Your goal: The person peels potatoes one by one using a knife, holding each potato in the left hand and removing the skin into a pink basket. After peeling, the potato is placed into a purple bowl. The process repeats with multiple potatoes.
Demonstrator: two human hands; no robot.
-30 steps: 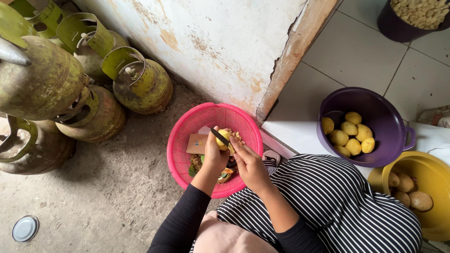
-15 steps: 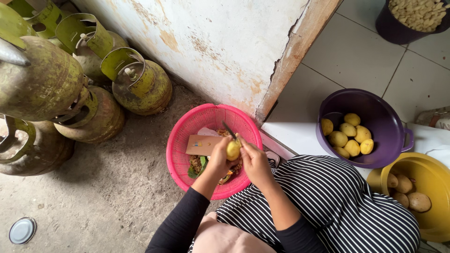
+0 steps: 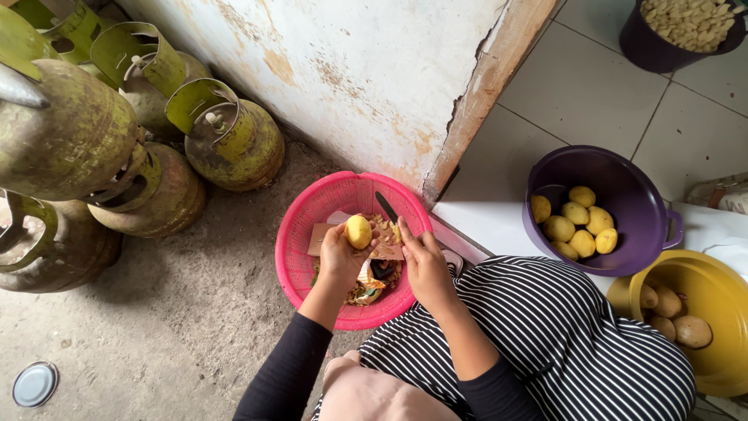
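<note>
Green gas cylinders [image 3: 117, 148], worn and rusty, stacked well left of the left hand, on the concrete floor [image 3: 164, 327]. Cracked white wall [image 3: 351, 62] just beyond both hands. Yellow basin [image 3: 701, 312] well right of the right hand, unpeeled brown potatoes inside. Purple bowl [image 3: 623, 175] right of and beyond the right hand, on the white tile floor, holds peeled yellow potatoes. Pink basket [image 3: 312, 226] directly under both hands, holds peel scraps and a bit of cardboard. Dark tub [image 3: 647, 51] far beyond the right hand, top corner, filled with pale pieces, can't tell what. Left hand [image 3: 339, 253] curled around a peeled yellow potato [image 3: 358, 231], held up at the fingertips over the basket. Right hand [image 3: 425, 261] closed on a knife [image 3: 387, 207], handle hidden in the fist, dark blade pointing away from the body, just right of the potato, blade tip not touching it. Small round metal lid [image 3: 35, 383] on the floor, far left of and nearer than the left hand.
</note>
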